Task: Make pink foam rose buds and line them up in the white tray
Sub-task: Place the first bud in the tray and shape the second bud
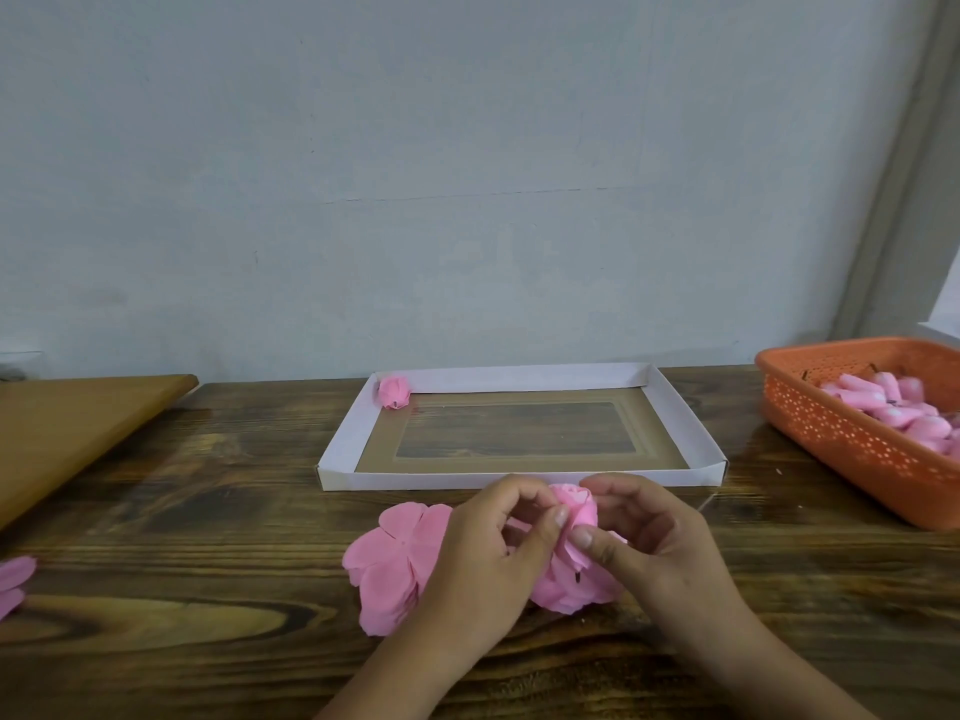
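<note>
Both the left hand [488, 553] and right hand [654, 543] pinch a half-formed rose bud [574, 504] near the table's front edge. The foam looks light, soft and easily creased; best held gently at its base.

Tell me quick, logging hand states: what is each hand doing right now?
Left hand: fingers pinch the pink rose bud being formed.
Right hand: fingers pinch the same bud from the other side.
</note>
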{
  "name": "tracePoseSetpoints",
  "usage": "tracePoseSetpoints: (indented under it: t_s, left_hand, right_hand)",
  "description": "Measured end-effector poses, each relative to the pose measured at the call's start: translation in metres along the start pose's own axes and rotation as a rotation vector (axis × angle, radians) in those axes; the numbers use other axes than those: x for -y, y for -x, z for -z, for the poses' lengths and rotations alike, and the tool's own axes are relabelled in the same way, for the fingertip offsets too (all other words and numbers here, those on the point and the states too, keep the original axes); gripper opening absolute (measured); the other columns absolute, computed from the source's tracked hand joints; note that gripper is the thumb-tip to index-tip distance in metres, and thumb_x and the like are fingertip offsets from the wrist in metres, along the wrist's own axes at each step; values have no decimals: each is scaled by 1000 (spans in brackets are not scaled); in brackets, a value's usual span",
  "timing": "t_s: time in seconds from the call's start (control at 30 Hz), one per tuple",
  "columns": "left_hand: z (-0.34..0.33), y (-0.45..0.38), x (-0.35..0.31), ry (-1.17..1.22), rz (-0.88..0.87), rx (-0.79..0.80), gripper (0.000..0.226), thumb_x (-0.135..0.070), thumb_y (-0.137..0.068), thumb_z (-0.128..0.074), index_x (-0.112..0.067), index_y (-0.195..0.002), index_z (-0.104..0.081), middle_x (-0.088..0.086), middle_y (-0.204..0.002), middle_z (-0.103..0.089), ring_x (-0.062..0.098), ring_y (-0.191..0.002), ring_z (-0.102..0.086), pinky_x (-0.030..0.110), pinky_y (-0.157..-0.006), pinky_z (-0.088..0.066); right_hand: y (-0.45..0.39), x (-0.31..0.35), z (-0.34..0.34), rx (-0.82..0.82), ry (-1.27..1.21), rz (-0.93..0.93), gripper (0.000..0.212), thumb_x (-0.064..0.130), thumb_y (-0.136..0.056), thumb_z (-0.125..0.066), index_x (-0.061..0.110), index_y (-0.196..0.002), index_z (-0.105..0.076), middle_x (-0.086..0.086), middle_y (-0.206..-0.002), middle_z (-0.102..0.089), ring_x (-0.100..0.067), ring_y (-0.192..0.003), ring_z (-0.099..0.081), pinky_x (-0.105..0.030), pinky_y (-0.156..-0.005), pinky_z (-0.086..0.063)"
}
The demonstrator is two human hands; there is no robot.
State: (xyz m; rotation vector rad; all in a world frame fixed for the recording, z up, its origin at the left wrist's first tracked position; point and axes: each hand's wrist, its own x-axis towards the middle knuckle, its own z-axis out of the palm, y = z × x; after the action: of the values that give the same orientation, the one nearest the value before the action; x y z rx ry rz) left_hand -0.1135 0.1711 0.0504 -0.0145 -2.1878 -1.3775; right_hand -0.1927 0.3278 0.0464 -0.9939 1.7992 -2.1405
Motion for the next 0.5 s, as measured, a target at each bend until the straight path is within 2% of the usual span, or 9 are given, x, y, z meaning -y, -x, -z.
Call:
tracePoseSetpoints:
  t_s: [0.2, 0.27, 0.4, 0.5]
  left_hand:
    - [-4, 2, 5, -82, -71, -33, 20, -19, -98, -66, -38, -92, -65, -21, -93, -70, 6, -91, -68, 13, -73, -51]
    - [-3, 2, 5, -76, -74, -43, 19, -20, -98, -66, -39, -97, -65, -22, -96, -71, 6, -94, -69, 14, -75, -53]
    - [1, 1, 3, -78, -45, 36, 33, -33, -99, -63, -57, -121, -58, -26, -112, -69, 1, -108, -66, 19, -86, -57]
    - [5, -1, 1, -109, -114, 53, 32, -27, -100, -64, -51, -120, -65, -27, -115, -67, 3, -112, -64, 15, -87, -53]
  right_hand:
    - [2, 2, -2, -1, 4, 25, 29, 14, -72, -78, 18, -100, -75, -8, -96, -78, -21, -90, -75, -25, -74, -60]
    - [2, 3, -3, 1, 12, 28, 27, 14, -72, -78, 24, -97, -76, -8, -97, -78, -22, -91, -74, -27, -76, -61]
    - [2, 5, -3, 17, 3, 32, 27, 16, -71, -78, 25, -97, -77, -7, -98, -78, -22, -93, -75, -26, -76, -60]
    - [2, 4, -2, 14, 19, 26, 29, 18, -71, -79, 23, -99, -75, -8, -99, -77, -23, -93, -74, -31, -78, -62]
